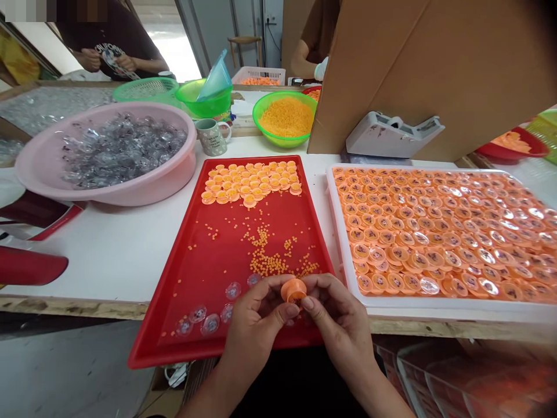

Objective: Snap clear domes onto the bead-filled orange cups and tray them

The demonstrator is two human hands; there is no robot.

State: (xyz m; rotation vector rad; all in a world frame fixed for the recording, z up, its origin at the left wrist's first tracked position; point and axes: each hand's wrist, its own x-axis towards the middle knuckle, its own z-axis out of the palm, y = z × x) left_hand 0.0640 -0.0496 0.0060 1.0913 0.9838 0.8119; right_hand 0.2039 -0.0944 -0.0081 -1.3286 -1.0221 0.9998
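Observation:
Between the fingertips of my left hand (256,316) and my right hand (337,313) is a small orange plastic cup-shaped piece (294,289), pinched from both sides over the near end of a red tray (209,249). Several round clear discs (211,324) with dark prints lie near my left hand. Tiny orange beads (270,264) are scattered across the tray's middle. At its far end, orange cup-shaped pieces (250,183) holding beads stand in rows. My fingers partly hide the held piece's underside.
Right of the red tray, a white tray (343,278) holds rows of orange pieces with clear tops. At left stand a pink basin (174,180) of clear parts and a mug (213,138). Behind are a green bowl (282,139) of beads, a cardboard panel (383,64) and a tape dispenser (387,139). Two people work opposite.

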